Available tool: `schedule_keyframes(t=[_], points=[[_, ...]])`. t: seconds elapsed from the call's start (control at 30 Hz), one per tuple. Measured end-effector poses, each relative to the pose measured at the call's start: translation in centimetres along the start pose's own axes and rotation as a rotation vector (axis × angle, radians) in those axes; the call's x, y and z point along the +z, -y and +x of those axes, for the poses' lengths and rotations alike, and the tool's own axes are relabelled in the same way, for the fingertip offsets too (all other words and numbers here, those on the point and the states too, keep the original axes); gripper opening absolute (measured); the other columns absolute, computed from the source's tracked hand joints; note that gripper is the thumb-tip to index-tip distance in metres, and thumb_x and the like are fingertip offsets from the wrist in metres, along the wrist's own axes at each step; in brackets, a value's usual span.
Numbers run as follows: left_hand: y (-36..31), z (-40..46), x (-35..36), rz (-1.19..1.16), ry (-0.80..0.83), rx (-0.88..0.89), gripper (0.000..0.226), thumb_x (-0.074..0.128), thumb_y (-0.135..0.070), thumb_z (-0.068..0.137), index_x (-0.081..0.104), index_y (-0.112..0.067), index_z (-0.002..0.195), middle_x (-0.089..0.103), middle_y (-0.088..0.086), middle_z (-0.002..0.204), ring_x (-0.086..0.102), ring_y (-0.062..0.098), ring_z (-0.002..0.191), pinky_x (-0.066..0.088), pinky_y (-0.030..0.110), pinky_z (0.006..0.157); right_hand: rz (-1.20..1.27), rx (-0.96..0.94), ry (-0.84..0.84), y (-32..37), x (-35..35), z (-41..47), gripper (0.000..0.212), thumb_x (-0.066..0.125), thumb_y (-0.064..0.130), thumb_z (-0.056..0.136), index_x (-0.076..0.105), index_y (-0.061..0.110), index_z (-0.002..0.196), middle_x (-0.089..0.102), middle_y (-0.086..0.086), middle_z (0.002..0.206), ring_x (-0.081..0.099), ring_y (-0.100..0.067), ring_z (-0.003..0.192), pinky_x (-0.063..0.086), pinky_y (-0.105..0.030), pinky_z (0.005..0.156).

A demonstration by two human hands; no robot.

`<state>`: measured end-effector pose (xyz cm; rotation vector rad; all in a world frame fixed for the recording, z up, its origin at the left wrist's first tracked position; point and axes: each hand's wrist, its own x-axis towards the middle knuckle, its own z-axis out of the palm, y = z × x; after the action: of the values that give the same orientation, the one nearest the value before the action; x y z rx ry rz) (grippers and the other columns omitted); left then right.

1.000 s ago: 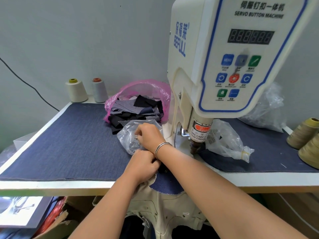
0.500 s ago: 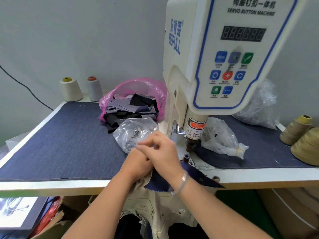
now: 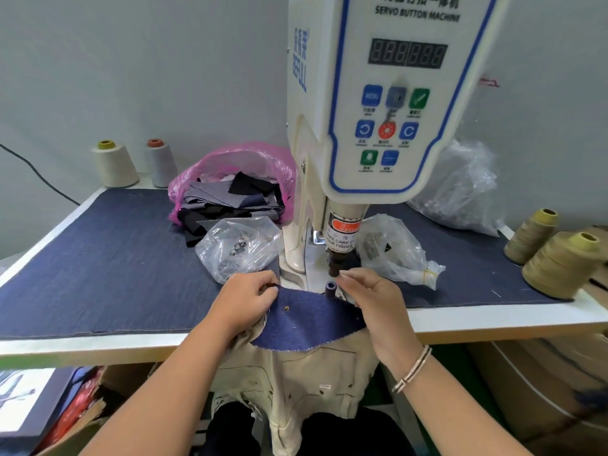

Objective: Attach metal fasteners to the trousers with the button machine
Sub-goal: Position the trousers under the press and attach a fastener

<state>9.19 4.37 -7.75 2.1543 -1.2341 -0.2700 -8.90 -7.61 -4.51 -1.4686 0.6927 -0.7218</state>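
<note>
The trousers [image 3: 306, 327] are lying stretched crosswise between both hands — left hand [image 3: 245, 301] pinching one edge, right hand [image 3: 371, 301] pinching the other — nearer the lower die [image 3: 330, 287].

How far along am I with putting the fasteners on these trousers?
One metal fastener already sits in the blue fabric flap near your left hand. Both hands now pinch the flap's edge, your right hand beside the lower die under the punch. Pressing the next one remains; how many more, I can't tell.
</note>
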Motion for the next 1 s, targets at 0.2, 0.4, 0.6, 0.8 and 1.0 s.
schedule_keyframes(t=[0.2,0.4,0.6,0.8,1.0], points=[[-0.1,0.0,-0.1,-0.009,-0.002,-0.011,0.030,0.055,-0.016,0.088,0.048,-0.035,0.065,0.056,-0.010,0.062,0.052,0.012,0.069,0.040,0.030,0.067,-0.105,-0.050,0.055,-0.6,0.3,0.6,0.016,0.070,0.020,0.083,0.072,0.025,0.068,0.065,0.011,0.085,0.059,-0.001,0.077,0.043,-0.018,0.074],[-0.3,-0.1,-0.2,-0.012,-0.003,-0.021,0.027,0.055,-0.014,0.087,0.050,-0.030,0.066,0.053,-0.007,0.058,0.050,0.014,0.066,0.040,0.031,0.067,-0.249,-0.201,0.034,-0.8,0.3,0.4,0.019,0.068,0.015,0.085,0.069,0.032,0.076,0.062,0.011,0.091,0.059,-0.001,0.080,0.044,-0.010,0.072],[-0.2,-0.1,-0.2,-0.019,-0.008,-0.016,0.017,0.055,-0.013,0.087,0.056,-0.022,0.072,0.059,0.002,0.064,0.055,0.019,0.071,0.041,0.031,0.068,-0.306,-0.270,0.045,-1.0,0.1,0.3,0.022,0.064,0.010,0.088,0.069,0.030,0.082,0.062,0.011,0.091,0.058,0.002,0.081,0.043,-0.007,0.071],[-0.2,0.0,-0.2,-0.039,-0.009,-0.022,0.026,0.055,-0.013,0.088,0.052,-0.029,0.068,0.054,-0.007,0.060,0.050,0.012,0.066,0.038,0.029,0.065,-0.227,-0.341,-0.032,-0.6,-0.1,-0.9,0.025,0.062,0.004,0.088,0.068,0.027,0.082,0.064,0.006,0.086,0.060,-0.015,0.083,0.046,-0.019,0.072],[0.0,0.2,0.0,-0.053,-0.007,-0.026,0.024,0.056,-0.015,0.085,0.050,-0.029,0.066,0.056,-0.004,0.061,0.050,0.015,0.065,0.038,0.031,0.064,-0.310,-0.602,0.113,0.6,3.3,-5.6,0.012,0.057,0.018,0.086,0.068,0.021,0.084,0.058,0.013,0.080,0.056,-0.005,0.075,0.042,-0.017,0.067]])
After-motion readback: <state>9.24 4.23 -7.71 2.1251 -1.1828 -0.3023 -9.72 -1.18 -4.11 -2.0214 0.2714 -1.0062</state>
